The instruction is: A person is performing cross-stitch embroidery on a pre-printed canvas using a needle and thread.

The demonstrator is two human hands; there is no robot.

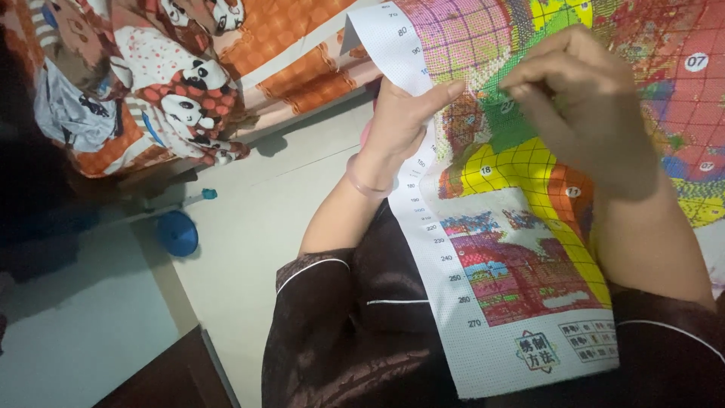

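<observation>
A large cross-stitch canvas (521, 227) with a colourful printed grid lies over my lap, its white border running down the left side. My left hand (404, 117) grips that white left edge, thumb on top, with a pale bangle on the wrist. Over the green and yellow part of the pattern, my right hand (581, 98) rests with its fingertips pinched together; whatever they pinch is too small to see. Both forearms come out of dark brown sleeves with white piping.
An orange bedcover with cartoon panda prints (189, 83) hangs at the upper left. On the pale tiled floor (257, 234) lies a blue round object (178, 233) on a thin stick. A dark wooden edge (174, 374) sits at the bottom left.
</observation>
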